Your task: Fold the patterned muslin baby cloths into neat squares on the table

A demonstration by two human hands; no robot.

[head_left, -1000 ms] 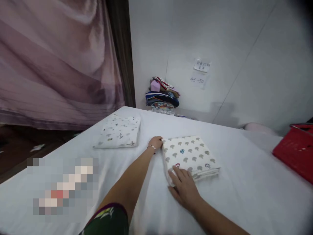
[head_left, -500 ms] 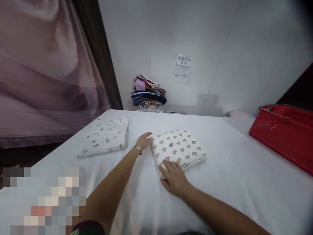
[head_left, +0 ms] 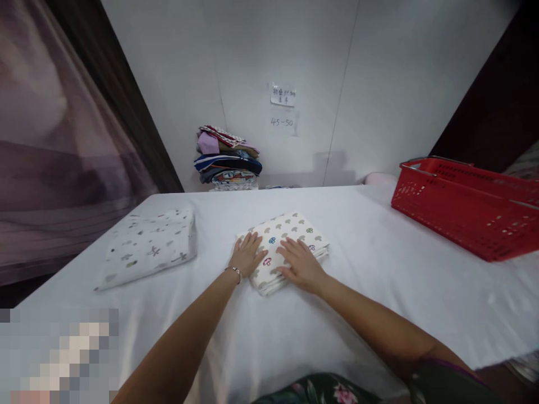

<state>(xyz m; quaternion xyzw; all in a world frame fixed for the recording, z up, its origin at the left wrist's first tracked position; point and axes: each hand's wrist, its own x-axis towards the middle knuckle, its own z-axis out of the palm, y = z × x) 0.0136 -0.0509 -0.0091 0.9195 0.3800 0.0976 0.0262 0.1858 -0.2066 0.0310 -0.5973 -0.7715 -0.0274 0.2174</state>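
A folded white cloth [head_left: 290, 227] printed with small mushrooms lies in front of me on a white-covered table. On its left part rests my left hand [head_left: 247, 255], fingers spread flat and a bracelet at the wrist. My right hand [head_left: 302, 264] lies on the cloth's near right part, palm down with the fingers stretched out. The cloth's layered edges show at its near side. To the left is a second folded white cloth [head_left: 151, 241] with a sparse leaf-like print, apart from both hands.
The white table cover [head_left: 357, 235] spreads around the cloths. A red plastic basket [head_left: 455, 207] with a metal handle stands at the right. Behind the far edge rises a stack of folded clothes [head_left: 229, 160]. Paper notes [head_left: 283, 106] hang on the wall; a curtain [head_left: 63, 157] hangs at left.
My left hand has come from beside the cloth's left corner onto its top. The right hand has slid from the near corner farther onto the cloth. My view has turned right.
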